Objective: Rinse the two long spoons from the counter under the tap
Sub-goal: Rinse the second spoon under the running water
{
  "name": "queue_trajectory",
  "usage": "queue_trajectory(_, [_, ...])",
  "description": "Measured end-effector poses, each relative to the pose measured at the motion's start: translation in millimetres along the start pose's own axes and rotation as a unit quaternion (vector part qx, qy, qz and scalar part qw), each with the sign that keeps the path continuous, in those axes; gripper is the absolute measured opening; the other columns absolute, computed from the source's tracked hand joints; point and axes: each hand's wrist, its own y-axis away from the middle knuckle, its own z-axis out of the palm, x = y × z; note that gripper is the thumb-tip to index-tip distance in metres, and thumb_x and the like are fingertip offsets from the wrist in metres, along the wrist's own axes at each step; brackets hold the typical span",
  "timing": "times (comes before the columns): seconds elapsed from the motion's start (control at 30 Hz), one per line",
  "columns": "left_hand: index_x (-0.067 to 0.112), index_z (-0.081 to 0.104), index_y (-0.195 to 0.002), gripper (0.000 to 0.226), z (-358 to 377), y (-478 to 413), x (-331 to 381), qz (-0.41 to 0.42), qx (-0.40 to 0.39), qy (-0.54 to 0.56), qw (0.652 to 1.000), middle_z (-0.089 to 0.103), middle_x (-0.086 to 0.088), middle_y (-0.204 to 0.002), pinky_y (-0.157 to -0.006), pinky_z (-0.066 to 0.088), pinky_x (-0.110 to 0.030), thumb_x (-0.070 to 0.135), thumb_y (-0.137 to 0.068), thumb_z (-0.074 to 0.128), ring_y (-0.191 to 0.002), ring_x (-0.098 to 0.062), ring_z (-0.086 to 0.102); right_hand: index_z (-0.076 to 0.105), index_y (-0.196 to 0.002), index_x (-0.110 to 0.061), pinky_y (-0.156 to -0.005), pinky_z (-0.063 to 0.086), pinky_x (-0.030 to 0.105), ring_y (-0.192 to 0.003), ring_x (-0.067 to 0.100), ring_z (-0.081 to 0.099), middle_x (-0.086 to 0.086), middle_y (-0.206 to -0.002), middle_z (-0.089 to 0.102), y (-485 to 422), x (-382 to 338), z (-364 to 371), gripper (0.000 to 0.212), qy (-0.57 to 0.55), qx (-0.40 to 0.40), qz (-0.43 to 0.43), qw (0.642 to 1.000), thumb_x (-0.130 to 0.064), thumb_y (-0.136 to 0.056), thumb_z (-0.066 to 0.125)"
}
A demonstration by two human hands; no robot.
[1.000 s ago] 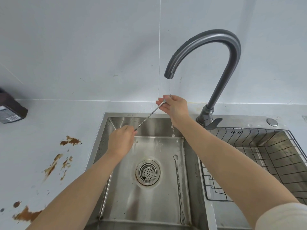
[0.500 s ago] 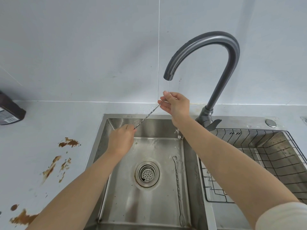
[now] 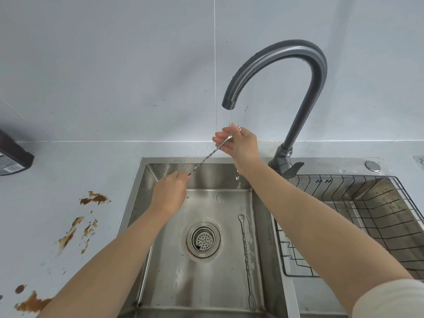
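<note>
The work surface is a pale grey bench (image 3: pixel 68 171) meeting a wall (image 3: pixel 114 65) of the same colour, with brown stains (image 3: pixel 94 198) spread over the bench left of the sink (image 3: pixel 160 159). A dark bottle (image 3: pixel 13 154) lies at the left edge. The sink is stainless steel, with a round drain strainer (image 3: pixel 203 239) in the floor of the left basin and a black wire basket (image 3: pixel 378 214) seated in the right basin. A dark grey gooseneck tap (image 3: pixel 298 53) rises behind the divider and discharges a thin water stream (image 3: pixel 228 118). The first long spoon (image 3: pixel 207 156) is held in the air above the rear of the left basin. Its long axis runs diagonally, from lower left up to the upper right, where it ends directly below the spout. The left hand (image 3: pixel 169 193) pinches the lower end with curled fingers (image 3: pixel 181 177). The right hand (image 3: pixel 241 143) pinches the upper end between thumb and fingers (image 3: pixel 220 136) in the stream, and these cover the tip. The shaft is thin, bright metal with a twisted profile. The second long spoon (image 3: pixel 246 251) lies flat on the basin floor, right of the strainer and close to the right wall. Its axis runs near to far, with the small bowl at the far end and a small fork at the near end. Neither hand touches it.
</note>
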Motion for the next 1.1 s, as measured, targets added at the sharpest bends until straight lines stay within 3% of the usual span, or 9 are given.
queue_trajectory(0.17, [-0.002,0.057,-0.054,0.021,-8,-13,10,-0.008,0.000,-0.005,1.000,0.058,-0.016,-0.045,-0.028,0.041,-0.029,-0.007,-0.068,0.071,-0.031,-0.034,0.052,0.055,-0.082,-0.012,-0.063,0.058,0.025,-0.055,0.014,0.067,0.009,-0.076,0.062,-1,-9,-7,0.014,-0.039,-0.014,-0.003,0.999,-0.010,-0.094,0.049])
queue_trajectory(0.3, [-0.003,0.057,-0.058,0.021,-4,-6,7,-0.021,-0.003,0.025,0.999,0.058,-0.017,-0.047,-0.032,0.043,-0.032,-0.001,-0.077,0.063,-0.035,-0.035,0.053,0.057,-0.083,-0.011,-0.065,0.058,0.025,-0.057,0.012,0.068,0.008,-0.081,0.062,-1,-12,-10,0.015,-0.042,-0.043,-0.004,0.998,-0.007,-0.095,0.048])
queue_trajectory(0.4, [-0.002,0.057,-0.059,0.020,1,3,1,-0.037,-0.016,0.019,0.999,0.058,-0.016,-0.046,-0.030,0.043,-0.032,0.002,-0.078,0.060,-0.034,-0.035,0.053,0.057,-0.076,-0.009,-0.058,0.058,0.022,-0.052,0.010,0.066,0.009,-0.073,0.063,1,-8,-4,0.024,0.021,-0.043,0.015,0.999,-0.018,-0.096,0.047])
queue_trajectory(0.53, [-0.005,0.064,-0.073,0.007,3,22,-8,-0.074,-0.048,0.034,0.996,0.064,-0.020,-0.059,-0.042,0.049,-0.038,-0.005,-0.080,0.064,-0.048,-0.038,0.060,0.056,-0.071,-0.008,-0.050,0.056,0.020,-0.052,0.014,0.063,0.010,-0.068,0.061,0,-5,5,0.035,0.119,-0.024,0.048,0.991,-0.029,-0.097,0.045])
queue_trajectory(0.67, [-0.006,0.066,-0.082,0.005,-1,29,-11,-0.096,-0.057,0.039,0.993,0.065,-0.022,-0.064,-0.047,0.050,-0.040,-0.005,-0.082,0.061,-0.053,-0.039,0.061,0.055,-0.077,-0.010,-0.049,0.055,0.019,-0.060,0.019,0.062,0.010,-0.071,0.060,-1,-8,7,0.028,0.054,-0.013,0.052,0.997,-0.026,-0.097,0.044])
queue_trajectory(0.8, [-0.006,0.061,-0.065,0.013,-5,20,-5,-0.089,-0.069,0.040,0.993,0.060,-0.021,-0.053,-0.039,0.045,-0.035,-0.009,-0.078,0.065,-0.043,-0.036,0.056,0.054,-0.080,-0.013,-0.062,0.055,0.024,-0.066,0.019,0.063,0.008,-0.075,0.061,-3,-8,8,0.026,0.010,-0.014,0.030,0.999,-0.020,-0.099,0.038])
queue_trajectory(1.1, [-0.008,0.065,-0.082,0.016,-13,-18,25,-0.087,-0.035,0.083,0.992,0.068,-0.027,-0.080,-0.060,0.048,-0.040,0.004,-0.089,0.056,-0.073,-0.043,0.063,0.050,-0.076,-0.008,-0.057,0.055,0.019,-0.065,0.021,0.061,0.010,-0.073,0.058,1,-8,4,0.027,0.052,-0.045,0.012,0.998,-0.007,-0.098,0.034])
